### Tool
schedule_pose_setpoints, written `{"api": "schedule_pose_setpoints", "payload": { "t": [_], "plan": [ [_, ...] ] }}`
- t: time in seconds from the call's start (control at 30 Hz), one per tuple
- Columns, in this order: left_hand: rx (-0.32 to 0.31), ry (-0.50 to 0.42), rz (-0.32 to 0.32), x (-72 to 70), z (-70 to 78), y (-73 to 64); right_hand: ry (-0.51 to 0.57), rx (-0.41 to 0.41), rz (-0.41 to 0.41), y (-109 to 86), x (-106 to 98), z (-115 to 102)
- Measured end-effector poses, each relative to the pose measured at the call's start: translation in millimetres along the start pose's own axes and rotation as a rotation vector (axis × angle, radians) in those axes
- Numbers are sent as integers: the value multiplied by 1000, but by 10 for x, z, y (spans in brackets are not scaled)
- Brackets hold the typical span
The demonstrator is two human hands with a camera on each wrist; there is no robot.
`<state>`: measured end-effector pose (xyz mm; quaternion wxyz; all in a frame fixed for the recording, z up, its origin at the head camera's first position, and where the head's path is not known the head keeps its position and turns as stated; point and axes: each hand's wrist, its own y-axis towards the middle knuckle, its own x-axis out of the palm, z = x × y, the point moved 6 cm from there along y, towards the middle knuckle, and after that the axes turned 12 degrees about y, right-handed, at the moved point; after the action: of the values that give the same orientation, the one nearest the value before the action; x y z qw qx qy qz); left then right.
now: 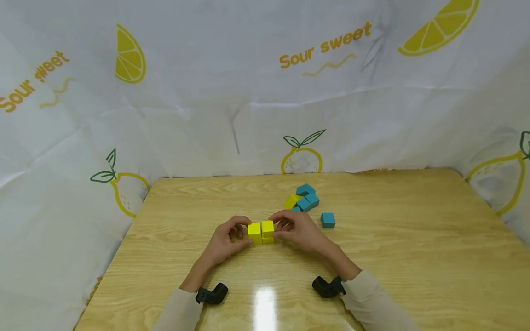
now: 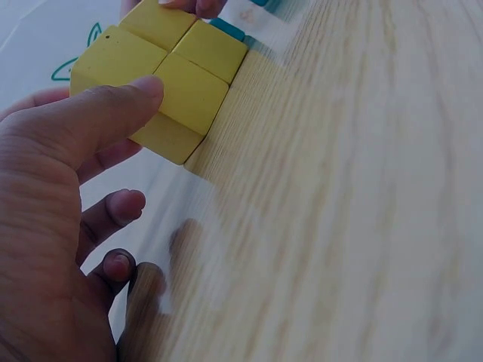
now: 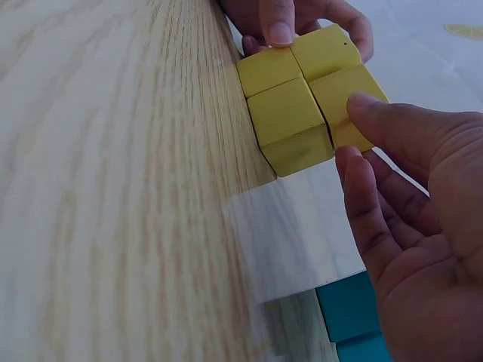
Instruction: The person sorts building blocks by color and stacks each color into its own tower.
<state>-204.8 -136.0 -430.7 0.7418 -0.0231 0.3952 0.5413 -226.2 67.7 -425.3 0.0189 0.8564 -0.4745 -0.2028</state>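
Note:
Four-faced fronts of several yellow cubes form a block two wide and two high on the table. My left hand (image 1: 223,241) grips the left column (image 1: 254,232) between thumb and fingers. In the left wrist view, its thumb (image 2: 143,90) lies over the seam between the upper and lower cubes. From the other side, my right hand (image 1: 304,232) pinches the upper right yellow cube (image 1: 267,228), its thumb (image 3: 366,105) on the near face. That cube sits on the lower right yellow cube (image 3: 290,124), with a thin gap beside the left column. Fingers behind the cubes are partly hidden.
Behind the right hand lies a loose group of blue blocks (image 1: 305,189) with one yellow block (image 1: 291,201). A single blue cube (image 1: 328,220) stands to the right of it. A white cloth with lemon prints (image 1: 198,115) hangs along the table's (image 1: 414,239) back edge.

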Motion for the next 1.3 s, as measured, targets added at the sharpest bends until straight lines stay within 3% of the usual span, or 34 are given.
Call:
{"api": "schedule_pose_setpoints", "payload": {
  "t": [0.1,0.2,0.47,1.3],
  "plan": [
    [-6,-10,-7,-42,119,18,11,6,-2,2,-1,9],
    [-6,-8,-4,-54,139,19,27,9,-8,1,3,10],
    [13,-4,-4,-65,134,34,27,11,-12,16,13,0],
    [-16,-8,-17,-75,165,34,3,-15,-10,11,45,-14]
  ]
}}
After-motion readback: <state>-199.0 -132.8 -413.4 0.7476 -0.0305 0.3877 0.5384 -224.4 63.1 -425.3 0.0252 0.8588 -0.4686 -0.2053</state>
